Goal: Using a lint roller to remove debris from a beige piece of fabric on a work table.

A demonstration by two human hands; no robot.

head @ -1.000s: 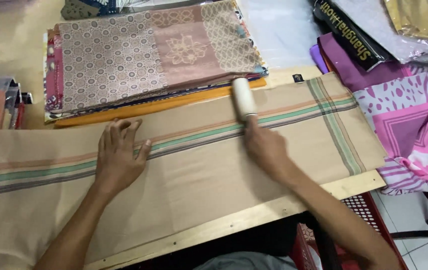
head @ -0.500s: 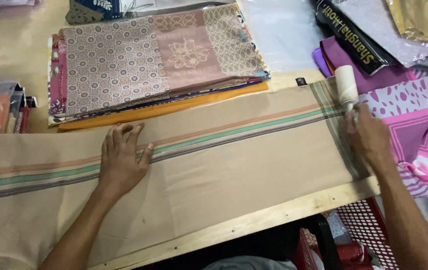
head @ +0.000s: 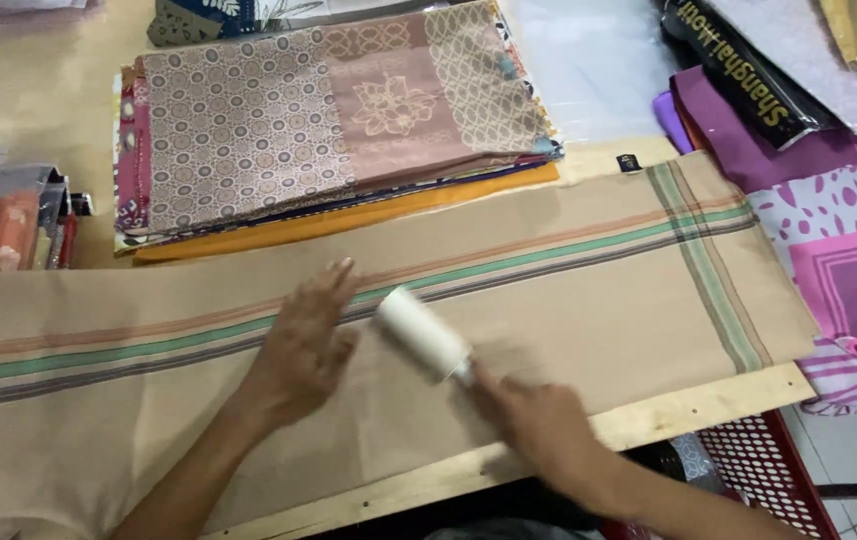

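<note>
Work surface: wooden table (head: 8, 70), plank edge nearest the viewer. 1 beige striped cloth (head: 568, 300) is spread flat across it. 1 white lint roller (head: 423, 335), carried back from the cloth's right end to its middle, is gripped by the right hand (head: 538, 425); rolling evidently continues. The left hand (head: 303, 345) is pressed flat, fingers spread. Behind: 1 stack of folded fabrics (head: 328, 120). Red mesh basket (head: 758, 470), contents indistinct.

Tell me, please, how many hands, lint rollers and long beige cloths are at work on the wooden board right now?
Hands: 2, the left hand flat on the cloth, the right hand gripping the roller
White cylindrical lint roller: 1
Long beige striped cloth: 1
Total: 4
</note>
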